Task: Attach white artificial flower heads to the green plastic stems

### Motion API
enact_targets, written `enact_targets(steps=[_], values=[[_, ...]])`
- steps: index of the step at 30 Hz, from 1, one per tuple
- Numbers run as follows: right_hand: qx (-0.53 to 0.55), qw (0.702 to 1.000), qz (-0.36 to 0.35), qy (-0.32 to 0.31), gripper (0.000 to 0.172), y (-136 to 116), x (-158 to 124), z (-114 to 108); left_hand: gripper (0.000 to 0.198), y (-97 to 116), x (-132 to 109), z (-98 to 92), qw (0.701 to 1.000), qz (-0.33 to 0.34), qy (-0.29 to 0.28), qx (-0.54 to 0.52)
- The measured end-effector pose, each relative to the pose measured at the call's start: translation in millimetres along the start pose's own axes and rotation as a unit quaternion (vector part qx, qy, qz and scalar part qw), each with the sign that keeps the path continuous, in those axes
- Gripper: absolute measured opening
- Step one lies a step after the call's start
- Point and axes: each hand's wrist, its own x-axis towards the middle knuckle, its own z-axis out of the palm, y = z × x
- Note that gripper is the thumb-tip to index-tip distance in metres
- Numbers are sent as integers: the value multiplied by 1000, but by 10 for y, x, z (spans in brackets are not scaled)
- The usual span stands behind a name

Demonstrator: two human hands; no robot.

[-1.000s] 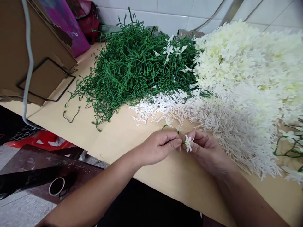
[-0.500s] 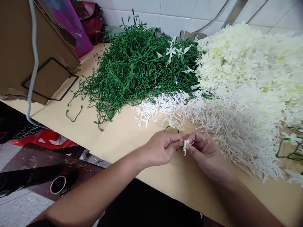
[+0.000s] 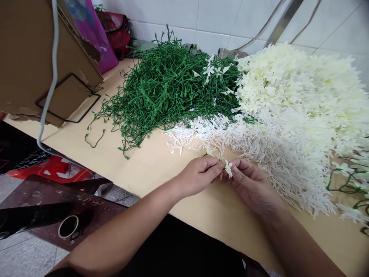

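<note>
My left hand (image 3: 200, 175) and my right hand (image 3: 248, 182) meet fingertip to fingertip over the tan table (image 3: 150, 165). Both are pinched closed on a small white artificial flower (image 3: 228, 168) and its thin green stem, which is mostly hidden under my left fingers. A heap of green plastic stems (image 3: 167, 90) lies beyond my left hand. White stamen pieces (image 3: 210, 132) are scattered just past my fingers. A big pile of cream-white flower petals (image 3: 300, 96) fills the right side.
A brown cardboard box (image 3: 31, 57) with a grey cable (image 3: 50, 88) stands at the left. Pink and red bags (image 3: 106, 30) rest against the tiled wall. Finished flower stems (image 3: 348, 181) lie at the far right. A red stool (image 3: 54, 171) and the floor lie below the table's edge.
My hands have stayed together, turning the little flower between the fingertips. The view has shifted slightly, so everything sits a little lower and to the right.
</note>
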Motion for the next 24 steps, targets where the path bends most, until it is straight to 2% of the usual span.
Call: enact_targets(steps=[4,10,12,15,18,20,24], values=[[3,1000,-4,1,15,6,11,38,30,-28,3,-2,1000,14,-1,24],[-9,1000,-11,26,20,6,14,52,31,-25,-36,-9,988,51,21,143],[4,999,-7,48,21,3,-11,33,30,-12,-75,-31,976,89,55,191],[34,997,-11,71,23,-23,-71,-12,23,-12,-138,-92,951,138,161,224],[60,995,-37,72,18,-86,-147,-57,20,-34,-173,-157,940,131,250,193],[66,994,-51,73,15,-137,-196,-79,20,-49,-175,-175,942,114,268,167],[54,993,-79,72,18,-204,-266,-109,22,-78,-158,-151,948,105,246,173]])
